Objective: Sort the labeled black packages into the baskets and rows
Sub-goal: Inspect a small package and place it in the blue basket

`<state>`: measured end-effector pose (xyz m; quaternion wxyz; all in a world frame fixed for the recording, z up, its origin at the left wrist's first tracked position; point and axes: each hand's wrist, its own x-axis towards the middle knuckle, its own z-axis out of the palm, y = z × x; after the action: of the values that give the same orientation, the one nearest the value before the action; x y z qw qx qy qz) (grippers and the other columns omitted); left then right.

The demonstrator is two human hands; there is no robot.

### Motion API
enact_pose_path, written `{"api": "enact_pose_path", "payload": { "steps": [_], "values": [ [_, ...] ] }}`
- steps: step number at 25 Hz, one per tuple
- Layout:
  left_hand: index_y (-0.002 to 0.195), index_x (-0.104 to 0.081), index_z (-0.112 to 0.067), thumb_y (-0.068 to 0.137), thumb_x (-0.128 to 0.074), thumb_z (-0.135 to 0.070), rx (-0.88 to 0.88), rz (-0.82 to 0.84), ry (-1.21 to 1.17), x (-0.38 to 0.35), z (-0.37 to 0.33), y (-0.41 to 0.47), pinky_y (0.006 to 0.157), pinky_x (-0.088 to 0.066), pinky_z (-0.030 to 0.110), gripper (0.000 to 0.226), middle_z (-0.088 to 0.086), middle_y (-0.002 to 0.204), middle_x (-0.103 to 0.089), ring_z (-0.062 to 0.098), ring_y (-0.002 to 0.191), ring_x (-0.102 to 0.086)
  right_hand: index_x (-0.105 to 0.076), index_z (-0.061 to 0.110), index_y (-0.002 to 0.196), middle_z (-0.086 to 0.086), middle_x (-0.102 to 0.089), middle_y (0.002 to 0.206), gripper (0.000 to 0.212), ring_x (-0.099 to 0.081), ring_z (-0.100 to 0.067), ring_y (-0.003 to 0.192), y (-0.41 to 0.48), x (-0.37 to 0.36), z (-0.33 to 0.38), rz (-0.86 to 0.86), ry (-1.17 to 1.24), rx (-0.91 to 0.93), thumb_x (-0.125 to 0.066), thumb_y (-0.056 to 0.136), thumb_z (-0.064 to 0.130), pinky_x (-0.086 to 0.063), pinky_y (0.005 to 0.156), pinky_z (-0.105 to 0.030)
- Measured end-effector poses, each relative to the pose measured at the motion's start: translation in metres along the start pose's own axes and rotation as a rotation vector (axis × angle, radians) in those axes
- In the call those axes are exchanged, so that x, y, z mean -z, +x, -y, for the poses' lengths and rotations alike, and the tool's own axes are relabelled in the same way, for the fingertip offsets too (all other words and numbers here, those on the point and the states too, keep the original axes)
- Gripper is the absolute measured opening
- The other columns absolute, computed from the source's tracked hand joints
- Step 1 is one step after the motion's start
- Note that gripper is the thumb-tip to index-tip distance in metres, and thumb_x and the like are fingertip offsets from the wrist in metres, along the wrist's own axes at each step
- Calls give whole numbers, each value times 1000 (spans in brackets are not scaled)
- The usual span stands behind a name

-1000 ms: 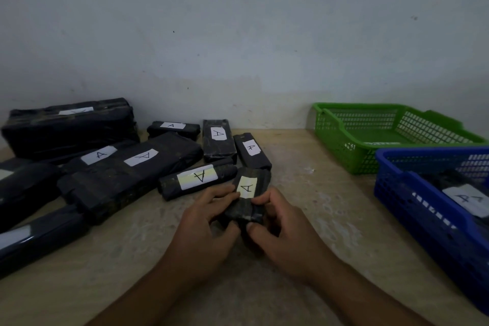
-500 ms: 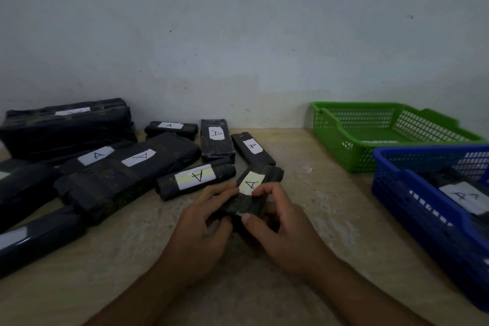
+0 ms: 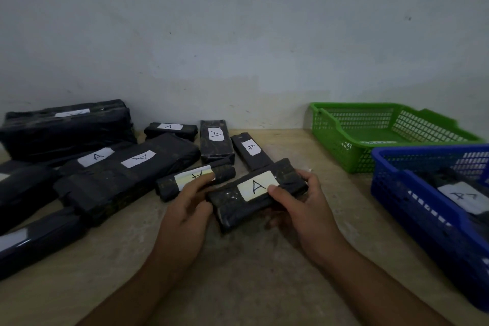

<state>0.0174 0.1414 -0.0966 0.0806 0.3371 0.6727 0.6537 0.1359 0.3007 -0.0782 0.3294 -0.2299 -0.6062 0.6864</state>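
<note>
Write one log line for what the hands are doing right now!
right hand: grips small A package | left hand: touches its end | blue basket: holds binned package

Blue basket point(image 3: 412, 209) cut by right edge; package inside point(image 3: 461, 197) mostly hidden by its wall, label unclear. Lower-left package point(image 3: 39, 238) and its label cut by left edge. Left hand point(image 3: 185, 214) covers part of rolled package point(image 3: 169, 188) label. Right hand point(image 3: 307, 209) fingertips hidden behind held package point(image 3: 238, 206). Green basket point(image 3: 344, 137) tag too small to read.
</note>
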Motion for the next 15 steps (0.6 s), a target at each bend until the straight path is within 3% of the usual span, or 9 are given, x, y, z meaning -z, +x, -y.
{"api": "enact_pose_path", "payload": {
  "steps": [2,4,7,12,15],
  "values": [
    [117,-64,-23,96,-49,-9,161,3,-192,-2,-1,3,92,-53,32,29,1,120,-67,16,109,-65,-48,17,112,-7,-74,98,43,-74,-27,77,3,1,-2,-2,60,6,-75,81,5,-54,47,-31],
    [112,-63,-24,96,-51,-9,180,1,-128,-2,-4,5,82,-55,21,26,-1,115,-69,13,104,-67,-49,16,106,-4,-75,93,32,-73,-29,78,3,1,-1,10,84,-23,-72,85,14,-55,47,-32],
    [108,-64,-25,94,-53,-2,149,-23,-72,4,-5,7,77,-54,16,29,-1,112,-70,13,104,-67,-54,17,93,-3,-73,84,19,-70,-23,73,5,4,4,1,33,-90,-64,91,33,-53,46,-33],
    [109,-64,-23,91,-56,1,127,20,-31,8,-7,6,83,-55,20,31,0,110,-71,13,106,-66,-63,21,94,2,-72,76,15,-66,-13,61,9,10,1,17,-199,-65,-56,96,34,-48,45,-28],
    [117,-60,-19,91,-58,-5,171,-5,-112,6,-6,5,83,-56,19,30,2,114,-69,13,106,-66,-66,16,89,-2,-72,82,19,-65,-16,70,14,10,-4,12,-284,36,-54,98,28,-51,55,-32]
  ]
}}
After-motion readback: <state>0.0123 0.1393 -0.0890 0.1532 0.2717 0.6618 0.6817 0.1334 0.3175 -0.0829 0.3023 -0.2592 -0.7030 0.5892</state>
